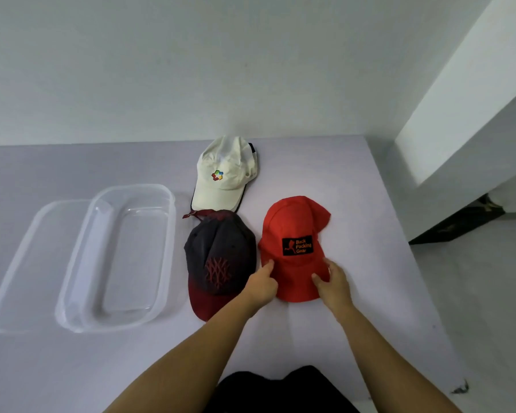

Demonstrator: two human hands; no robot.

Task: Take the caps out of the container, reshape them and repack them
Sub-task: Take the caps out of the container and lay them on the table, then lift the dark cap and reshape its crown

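Red cap (292, 222) seemingly between both grips (262, 286) (334, 283)

3 caps – white cap (225, 190), grey-maroon cap (215, 251), red cap (294, 222); 1 clear container (131, 257); 1 lid (27, 263).

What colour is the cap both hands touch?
The cap is red, with a black patch; head view.

Your red cap (295, 222), with its black "Back Packing Gear" patch, lies crown-up at lower centre of the frame. It is just beside the grey cap (218, 251) with a dark red brim on its left. The cream cap (224, 174) lies above them, and the clear plastic container (164, 263) stands open at left, its lid (21, 263) against its left side.
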